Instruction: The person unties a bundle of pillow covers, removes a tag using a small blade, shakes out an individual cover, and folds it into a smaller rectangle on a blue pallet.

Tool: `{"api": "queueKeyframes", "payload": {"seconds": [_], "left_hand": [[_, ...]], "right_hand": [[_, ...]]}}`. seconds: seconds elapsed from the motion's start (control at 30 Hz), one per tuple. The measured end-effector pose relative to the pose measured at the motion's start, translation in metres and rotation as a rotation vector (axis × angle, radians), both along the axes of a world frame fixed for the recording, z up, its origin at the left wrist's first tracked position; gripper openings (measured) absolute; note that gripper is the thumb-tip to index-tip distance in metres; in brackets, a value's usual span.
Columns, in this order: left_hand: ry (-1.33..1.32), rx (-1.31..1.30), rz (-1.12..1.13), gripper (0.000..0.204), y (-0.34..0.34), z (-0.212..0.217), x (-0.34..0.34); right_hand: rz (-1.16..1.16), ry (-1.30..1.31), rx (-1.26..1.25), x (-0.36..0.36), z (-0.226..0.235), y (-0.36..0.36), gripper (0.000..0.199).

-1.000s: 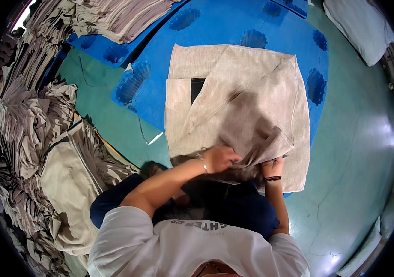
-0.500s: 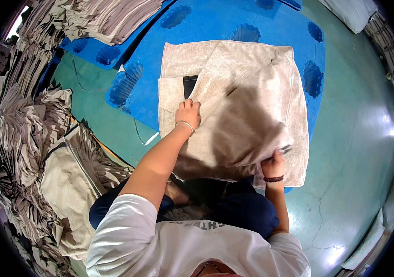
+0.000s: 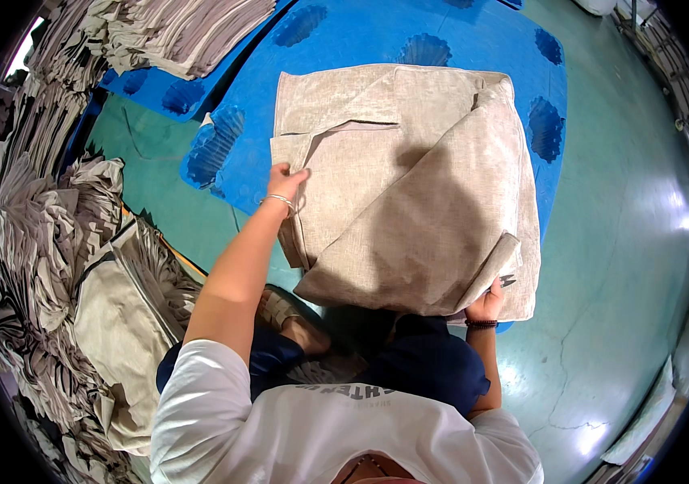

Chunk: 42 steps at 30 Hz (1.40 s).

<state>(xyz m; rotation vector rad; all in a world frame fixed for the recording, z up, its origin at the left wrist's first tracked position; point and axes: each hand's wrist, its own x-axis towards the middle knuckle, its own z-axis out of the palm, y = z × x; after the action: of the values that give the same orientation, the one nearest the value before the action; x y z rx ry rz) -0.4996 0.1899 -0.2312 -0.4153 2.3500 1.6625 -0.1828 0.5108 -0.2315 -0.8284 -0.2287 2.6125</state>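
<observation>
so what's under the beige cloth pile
A blue plastic pallet shows around the beige cloth pile, on the green floor. The pallet's middle is covered.

One head-worn fisheye view, straight down and close over beige fabric [image 3: 409, 194] on a blue pallet [image 3: 361, 32].

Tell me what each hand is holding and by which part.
Both hold the beige woven fabric piece: left hand at its left edge, right hand pinching the near right corner.
</observation>
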Motion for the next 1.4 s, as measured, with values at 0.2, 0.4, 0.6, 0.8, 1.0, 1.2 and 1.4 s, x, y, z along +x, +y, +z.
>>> {"api": "queueKeyframes", "payload": {"seconds": [0.2, 0.4, 0.6, 0.8, 1.0, 1.2, 1.4], "left_hand": [[0.282, -0.626, -0.19, 0.062, 0.053, 0.04, -0.017], [-0.21, 0.436, 0.225, 0.026, 0.052, 0.053, -0.077], [-0.371, 0.46, 0.41, 0.017, -0.022, 0.009, -0.082], [-0.108, 0.241, 0.07, 0.027, -0.024, 0.013, 0.012], [0.122, 0.086, 0.05, 0.028, -0.036, 0.006, 0.058], [0.137, -0.456, -0.019, 0.025, -0.037, -0.004, 0.054], [0.195, -0.398, 0.089, 0.022, -0.03, -0.022, 0.048]], "right_hand": [[0.041, -0.095, 0.205, 0.002, -0.01, 0.002, 0.037], [0.038, -0.032, 0.16, 0.003, -0.019, 0.002, 0.038], [0.057, 0.096, 0.144, 0.002, -0.011, -0.001, 0.04], [0.095, 0.182, 0.033, 0.002, 0.01, -0.006, 0.041], [0.204, 0.314, 0.054, -0.01, 0.037, -0.001, 0.04], [0.4, 0.549, -0.042, -0.088, 0.082, 0.006, 0.04], [0.695, 0.578, 0.104, -0.262, 0.129, -0.071, 0.041]]}}
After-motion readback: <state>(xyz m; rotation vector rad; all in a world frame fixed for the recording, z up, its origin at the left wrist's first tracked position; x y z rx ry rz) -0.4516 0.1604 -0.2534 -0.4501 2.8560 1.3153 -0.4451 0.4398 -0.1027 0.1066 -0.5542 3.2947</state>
